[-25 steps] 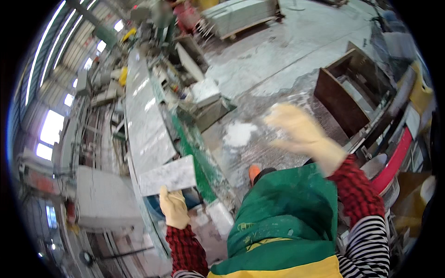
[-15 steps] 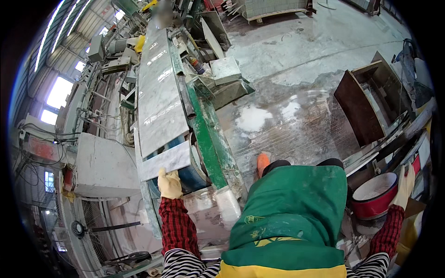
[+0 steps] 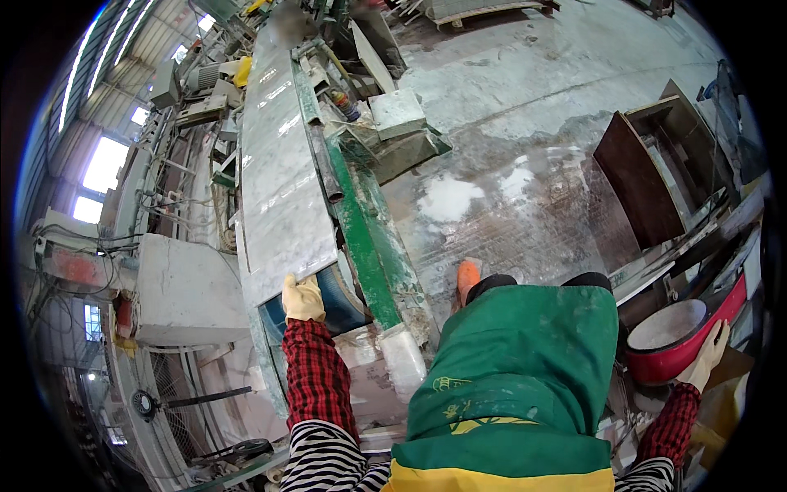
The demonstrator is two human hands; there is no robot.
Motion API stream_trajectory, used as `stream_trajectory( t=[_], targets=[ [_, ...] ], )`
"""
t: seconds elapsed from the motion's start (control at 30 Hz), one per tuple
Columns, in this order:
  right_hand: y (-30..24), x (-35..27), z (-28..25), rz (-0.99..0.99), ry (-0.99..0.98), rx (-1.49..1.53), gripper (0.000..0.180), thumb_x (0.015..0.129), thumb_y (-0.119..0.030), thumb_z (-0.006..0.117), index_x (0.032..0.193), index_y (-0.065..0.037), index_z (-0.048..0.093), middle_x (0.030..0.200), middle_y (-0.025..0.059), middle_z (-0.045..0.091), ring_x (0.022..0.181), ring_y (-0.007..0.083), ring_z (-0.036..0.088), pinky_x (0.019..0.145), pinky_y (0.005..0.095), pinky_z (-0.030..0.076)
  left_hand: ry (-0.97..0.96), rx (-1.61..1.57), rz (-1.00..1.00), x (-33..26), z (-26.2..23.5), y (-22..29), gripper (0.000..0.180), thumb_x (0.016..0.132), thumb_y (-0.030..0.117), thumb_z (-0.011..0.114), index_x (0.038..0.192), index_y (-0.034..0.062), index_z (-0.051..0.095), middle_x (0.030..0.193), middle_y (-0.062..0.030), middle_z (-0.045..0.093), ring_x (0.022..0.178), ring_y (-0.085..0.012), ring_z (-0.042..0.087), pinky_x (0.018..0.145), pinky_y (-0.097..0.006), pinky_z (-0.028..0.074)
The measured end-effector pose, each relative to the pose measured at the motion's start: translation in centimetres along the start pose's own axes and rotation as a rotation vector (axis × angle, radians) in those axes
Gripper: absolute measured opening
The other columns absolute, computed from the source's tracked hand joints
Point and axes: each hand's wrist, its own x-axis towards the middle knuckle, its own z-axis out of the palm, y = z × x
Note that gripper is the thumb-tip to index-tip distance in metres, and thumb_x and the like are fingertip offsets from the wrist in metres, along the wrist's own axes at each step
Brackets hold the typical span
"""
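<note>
My gloved left hand [image 3: 303, 298] is closed on the near edge of a pale grey-white stone slab [image 3: 299, 254], thumb along the edge. The slab lies at the near end of a conveyor, in line with a long run of glossy stone slabs [image 3: 279, 156]. Just below it shows the blue conveyor belt [image 3: 343, 299], curving over the end. At the lower right, my gloved right hand [image 3: 707, 357] rests against the outer side of a red tub [image 3: 652, 363] with its fingers stretched out. Pale material shows inside the tub.
A green rail [image 3: 361, 254] runs along the conveyor's right side. Left of it stands a large whitish block-shaped housing [image 3: 188, 291]. A brown open box [image 3: 639, 184] sits on the right. White patches [image 3: 449, 201] mark the wet floor.
My left hand has pushed the slab slightly forward, and the gap before the farther slabs has closed. My right hand and the red tub have shifted; its fingers lie lower along the side.
</note>
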Motion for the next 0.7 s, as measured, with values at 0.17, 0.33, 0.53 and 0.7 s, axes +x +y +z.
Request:
stream_trajectory(
  t=[0.17, 0.33, 0.53, 0.7],
  targets=[
    [-8.7, -5.5, -2.9, 0.033, 0.024, 0.179, 0.061, 0.117, -0.047, 0.055, 0.163, -0.007, 0.056, 0.171, 0.0147, 0.052, 0.16, 0.0295, 0.045, 0.132, 0.0375, 0.031, -0.02, -0.048, 0.002, -0.1, 0.4, 0.2, 0.046, 0.116, 0.019, 0.05, 0.152, -0.0097, 0.05, 0.156, -0.0223, 0.06, 0.146, -0.0396, 0.057, 0.131, -0.052, 0.043],
    [-18.2, -11.6, -7.0, 0.119, -0.056, 0.354, 0.064, 0.118, -0.046, 0.052, 0.167, -0.005, 0.048, 0.174, 0.0141, 0.046, 0.159, 0.0284, 0.045, 0.132, 0.0386, 0.031, 0.01, 0.135, -0.064, -0.7, 1.1, 2.1, 0.048, 0.114, 0.03, 0.061, 0.145, -0.0067, 0.057, 0.14, -0.0166, 0.07, 0.116, -0.0292, 0.075, 0.098, -0.037, 0.068],
    [-20.6, -12.0, -7.5, 0.107, -0.058, 0.324, 0.065, 0.119, -0.046, 0.049, 0.167, -0.002, 0.047, 0.173, 0.0162, 0.047, 0.159, 0.0303, 0.044, 0.132, 0.039, 0.031, 0.354, 0.684, -0.327, -0.9, 1.2, 5.6, 0.037, 0.106, 0.043, 0.076, 0.106, 0.0063, 0.069, 0.076, 0.0012, 0.062, 0.052, -0.008, 0.054, 0.044, -0.021, 0.053],
    [-21.5, -13.5, -8.8, 0.012, -0.064, 0.261, 0.064, 0.119, -0.044, 0.048, 0.166, 0.0, 0.047, 0.173, 0.0193, 0.047, 0.159, 0.033, 0.044, 0.132, 0.0398, 0.031, 0.157, 0.508, -0.297, 1.1, -1.1, 5.0, 0.022, 0.105, 0.022, 0.07, 0.089, 0.0128, 0.058, 0.082, -0.0006, 0.061, 0.066, -0.0095, 0.06, 0.055, -0.021, 0.057]
  ],
)
